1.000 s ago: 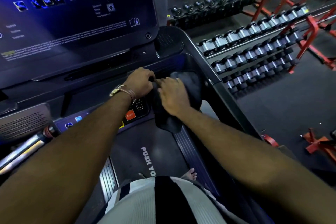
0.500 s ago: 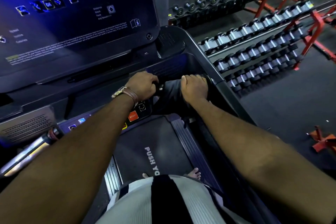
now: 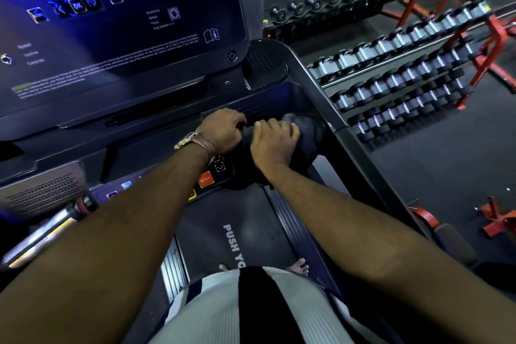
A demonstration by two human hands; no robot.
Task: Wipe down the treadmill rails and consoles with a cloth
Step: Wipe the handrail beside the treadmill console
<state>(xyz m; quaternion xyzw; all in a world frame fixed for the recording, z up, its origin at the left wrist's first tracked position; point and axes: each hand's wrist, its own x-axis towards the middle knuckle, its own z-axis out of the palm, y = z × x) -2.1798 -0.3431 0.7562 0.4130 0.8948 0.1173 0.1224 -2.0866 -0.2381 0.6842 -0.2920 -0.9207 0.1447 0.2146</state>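
Observation:
A dark cloth (image 3: pixel 305 138) lies bunched in the recessed tray at the right end of the treadmill console (image 3: pixel 125 36). My right hand (image 3: pixel 275 142) presses down on top of the cloth, fingers curled over it. My left hand (image 3: pixel 223 130), with a brown-strapped watch on the wrist, grips the cloth's left edge right beside it. The right side rail (image 3: pixel 360 153) runs down from the tray toward me. Part of the cloth is hidden under both hands.
An orange STOP button (image 3: pixel 205 179) sits just below my left wrist. The treadmill belt (image 3: pixel 237 234) is under my bare feet. A chrome handlebar (image 3: pixel 42 234) juts at lower left. Dumbbell racks (image 3: pixel 396 75) and red frames stand on the floor to the right.
My right hand has shifted back left with the cloth, from the tray's right end toward my left hand, and the cloth is bunched up more. The left hand has barely moved.

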